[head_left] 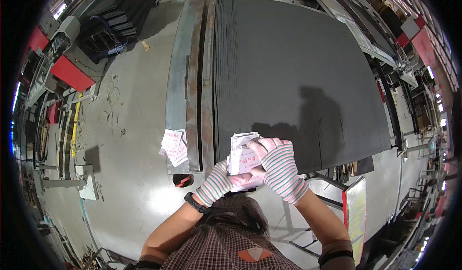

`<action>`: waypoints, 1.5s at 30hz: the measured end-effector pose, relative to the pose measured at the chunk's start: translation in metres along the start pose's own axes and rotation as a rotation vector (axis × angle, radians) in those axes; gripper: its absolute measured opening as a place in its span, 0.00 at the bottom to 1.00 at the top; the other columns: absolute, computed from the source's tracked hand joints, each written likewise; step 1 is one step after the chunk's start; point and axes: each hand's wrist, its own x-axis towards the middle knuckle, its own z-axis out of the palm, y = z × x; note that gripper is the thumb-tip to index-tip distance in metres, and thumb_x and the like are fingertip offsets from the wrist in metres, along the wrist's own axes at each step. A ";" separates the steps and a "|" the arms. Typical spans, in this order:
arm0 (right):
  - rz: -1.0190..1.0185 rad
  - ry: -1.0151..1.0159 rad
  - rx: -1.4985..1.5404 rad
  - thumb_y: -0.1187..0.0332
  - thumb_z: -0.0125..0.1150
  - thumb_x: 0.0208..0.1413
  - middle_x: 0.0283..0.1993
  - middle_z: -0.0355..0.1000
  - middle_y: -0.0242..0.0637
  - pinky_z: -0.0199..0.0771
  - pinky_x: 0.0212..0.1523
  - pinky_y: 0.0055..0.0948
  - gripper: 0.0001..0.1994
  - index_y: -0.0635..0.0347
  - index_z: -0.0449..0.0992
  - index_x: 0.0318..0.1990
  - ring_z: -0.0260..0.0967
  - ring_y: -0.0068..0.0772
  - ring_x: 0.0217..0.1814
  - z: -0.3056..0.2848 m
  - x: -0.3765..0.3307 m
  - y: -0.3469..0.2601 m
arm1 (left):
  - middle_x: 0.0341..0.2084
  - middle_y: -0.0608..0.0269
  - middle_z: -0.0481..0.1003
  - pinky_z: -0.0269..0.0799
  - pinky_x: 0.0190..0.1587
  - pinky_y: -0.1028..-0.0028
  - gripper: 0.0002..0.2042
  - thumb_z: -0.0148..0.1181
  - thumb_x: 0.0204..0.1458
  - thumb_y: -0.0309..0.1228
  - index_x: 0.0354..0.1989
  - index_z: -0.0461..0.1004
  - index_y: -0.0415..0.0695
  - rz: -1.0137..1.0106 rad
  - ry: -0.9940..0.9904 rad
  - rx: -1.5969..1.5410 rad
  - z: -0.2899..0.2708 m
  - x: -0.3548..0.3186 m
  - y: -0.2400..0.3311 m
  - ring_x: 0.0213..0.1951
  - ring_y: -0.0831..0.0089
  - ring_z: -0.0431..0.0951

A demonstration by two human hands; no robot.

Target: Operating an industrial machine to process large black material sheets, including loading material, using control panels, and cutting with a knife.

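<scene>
My left hand (217, 182), in a striped knit glove, is closed around a thick stack of white paper slips with pink print (246, 163). Its thumb lies across the lower face of the stack. From the right, my right hand (279, 166), gloved alike, bends its fingers over the upper edge of the same slips with its thumb pressed on them. How many slips each hand grips is hidden. The stack is held close to my body, at the near edge of a wide pile of dark grey sheets (288, 68).
More printed slips (175, 146) lie fanned on the near end of a long metal beam (179, 87) to the left. Below them is a dark round container with something red (183, 180). A yellowish board with a red edge (355, 217) stands at lower right. Red machine parts (72, 73) are at far left.
</scene>
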 end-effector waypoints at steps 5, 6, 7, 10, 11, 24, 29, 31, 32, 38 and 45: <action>0.001 0.089 0.140 0.62 0.68 0.34 0.45 0.68 0.33 0.61 0.52 0.44 0.21 0.51 0.73 0.41 0.65 0.39 0.50 0.013 -0.008 -0.007 | 0.45 0.63 0.78 0.72 0.51 0.72 0.27 0.72 0.47 0.33 0.55 0.71 0.39 0.106 -0.004 0.228 -0.019 -0.003 -0.005 0.47 0.76 0.75; -0.028 0.152 0.191 0.63 0.68 0.34 0.45 0.68 0.32 0.60 0.51 0.44 0.18 0.50 0.73 0.37 0.65 0.40 0.49 0.016 -0.011 -0.007 | 0.45 0.63 0.78 0.72 0.52 0.72 0.27 0.72 0.47 0.33 0.55 0.71 0.39 0.116 -0.009 0.261 -0.022 -0.002 -0.006 0.47 0.76 0.75; -0.012 0.201 0.222 0.65 0.66 0.33 0.44 0.68 0.31 0.60 0.50 0.44 0.15 0.49 0.71 0.33 0.65 0.40 0.48 0.020 -0.011 -0.010 | 0.49 0.63 0.75 0.71 0.52 0.73 0.30 0.71 0.47 0.36 0.58 0.69 0.40 0.073 -0.055 0.329 -0.020 -0.005 0.009 0.49 0.75 0.74; 0.006 0.173 0.214 0.67 0.66 0.32 0.45 0.68 0.31 0.60 0.51 0.44 0.15 0.49 0.71 0.32 0.65 0.40 0.49 0.013 -0.007 -0.018 | 0.53 0.63 0.72 0.67 0.56 0.73 0.33 0.68 0.49 0.43 0.61 0.66 0.40 0.018 -0.227 -0.001 -0.026 -0.013 0.029 0.53 0.75 0.71; -0.020 0.188 0.221 0.68 0.65 0.34 0.41 0.69 0.30 0.61 0.49 0.43 0.13 0.48 0.70 0.32 0.66 0.39 0.46 0.010 -0.004 -0.023 | 0.55 0.64 0.70 0.63 0.60 0.72 0.34 0.63 0.52 0.47 0.63 0.64 0.39 0.007 -0.234 -0.031 -0.036 -0.011 0.028 0.56 0.74 0.69; -0.087 0.044 0.368 0.69 0.59 0.44 0.38 0.74 0.36 0.68 0.43 0.39 0.09 0.55 0.73 0.36 0.72 0.43 0.41 0.045 0.079 -0.095 | 0.50 0.66 0.74 0.65 0.58 0.73 0.25 0.64 0.55 0.40 0.59 0.69 0.40 0.136 -0.096 -0.302 -0.137 -0.030 0.030 0.52 0.76 0.72; -0.101 -0.028 0.472 0.72 0.60 0.48 0.38 0.74 0.39 0.72 0.42 0.37 0.11 0.58 0.78 0.41 0.73 0.42 0.39 0.045 0.131 -0.122 | 0.47 0.65 0.75 0.70 0.54 0.72 0.25 0.66 0.54 0.40 0.57 0.70 0.40 0.166 0.156 -0.338 -0.191 -0.044 0.050 0.49 0.75 0.75; 0.099 0.044 0.636 0.75 0.63 0.49 0.38 0.73 0.41 0.74 0.44 0.31 0.11 0.61 0.77 0.42 0.74 0.40 0.41 0.038 0.151 -0.126 | 0.47 0.62 0.76 0.74 0.53 0.69 0.24 0.66 0.54 0.38 0.56 0.70 0.41 0.111 0.253 -0.432 -0.204 -0.044 0.074 0.47 0.71 0.77; 0.152 0.124 0.686 0.75 0.62 0.52 0.40 0.75 0.37 0.74 0.42 0.28 0.11 0.63 0.76 0.43 0.74 0.31 0.40 0.049 0.154 -0.117 | 0.48 0.61 0.76 0.74 0.54 0.67 0.24 0.66 0.53 0.37 0.56 0.69 0.41 0.085 0.285 -0.455 -0.216 -0.044 0.075 0.49 0.69 0.77; 0.702 0.156 1.283 0.72 0.62 0.56 0.39 0.75 0.31 0.72 0.36 0.18 0.15 0.63 0.73 0.51 0.70 0.16 0.37 0.053 0.162 -0.118 | 0.51 0.59 0.74 0.73 0.55 0.64 0.26 0.63 0.55 0.35 0.60 0.65 0.41 0.087 0.254 -0.470 -0.265 -0.039 0.098 0.52 0.66 0.76; 0.878 0.349 1.460 0.74 0.62 0.55 0.39 0.75 0.29 0.73 0.40 0.21 0.14 0.63 0.75 0.50 0.70 0.17 0.40 0.039 0.105 -0.140 | 0.54 0.59 0.72 0.68 0.59 0.61 0.36 0.71 0.46 0.43 0.62 0.63 0.41 -0.003 -0.125 -0.336 -0.265 -0.023 0.119 0.55 0.63 0.73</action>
